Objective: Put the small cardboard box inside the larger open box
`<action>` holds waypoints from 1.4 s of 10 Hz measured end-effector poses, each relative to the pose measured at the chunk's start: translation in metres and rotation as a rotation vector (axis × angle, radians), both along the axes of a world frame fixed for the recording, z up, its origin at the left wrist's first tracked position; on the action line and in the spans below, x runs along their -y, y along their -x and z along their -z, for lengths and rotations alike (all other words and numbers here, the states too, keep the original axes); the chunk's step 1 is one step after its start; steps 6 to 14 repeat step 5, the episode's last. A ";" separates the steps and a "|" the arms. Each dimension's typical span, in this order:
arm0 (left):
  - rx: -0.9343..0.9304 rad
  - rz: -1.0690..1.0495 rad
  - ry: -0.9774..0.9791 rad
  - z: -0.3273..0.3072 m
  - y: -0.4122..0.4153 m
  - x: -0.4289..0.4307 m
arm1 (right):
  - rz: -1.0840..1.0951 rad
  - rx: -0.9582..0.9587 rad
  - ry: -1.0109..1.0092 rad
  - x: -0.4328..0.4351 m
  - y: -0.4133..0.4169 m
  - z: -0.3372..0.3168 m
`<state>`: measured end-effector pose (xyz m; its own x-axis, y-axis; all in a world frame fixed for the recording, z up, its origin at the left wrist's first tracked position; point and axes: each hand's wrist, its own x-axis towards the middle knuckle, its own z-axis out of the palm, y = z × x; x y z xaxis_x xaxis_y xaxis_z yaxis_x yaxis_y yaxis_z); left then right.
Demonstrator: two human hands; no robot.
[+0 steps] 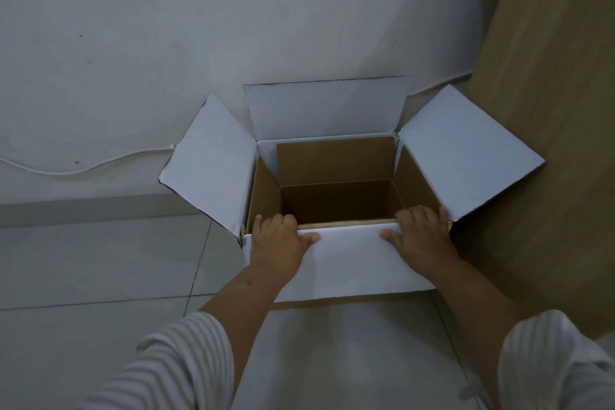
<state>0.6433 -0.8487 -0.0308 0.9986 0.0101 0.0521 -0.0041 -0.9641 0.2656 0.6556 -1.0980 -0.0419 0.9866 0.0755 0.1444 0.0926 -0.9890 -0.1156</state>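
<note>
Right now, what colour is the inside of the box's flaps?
White, seen in the head view.

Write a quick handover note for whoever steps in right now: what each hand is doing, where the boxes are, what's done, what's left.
Left hand: gripping the near rim of the larger open box, fingers curled inside.
Right hand: the same, at the right end of that rim.
The box stands on the floor against the wall, all four flaps open; its visible interior is empty.
Small cardboard box: not in view.
Done: box opened. Left: fetch the small box and put it inside.

dim, bluish, soft picture; wide-angle bending at edges; box (336,196) interior shadowed.
</note>
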 end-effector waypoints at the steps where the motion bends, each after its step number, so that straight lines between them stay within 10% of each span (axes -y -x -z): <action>1: -0.005 0.034 -0.016 0.001 0.004 -0.002 | 0.030 0.031 -0.007 -0.004 0.010 -0.001; 14: -0.073 0.080 -0.027 -0.039 0.048 -0.008 | 0.033 -0.072 -0.179 -0.072 0.063 -0.052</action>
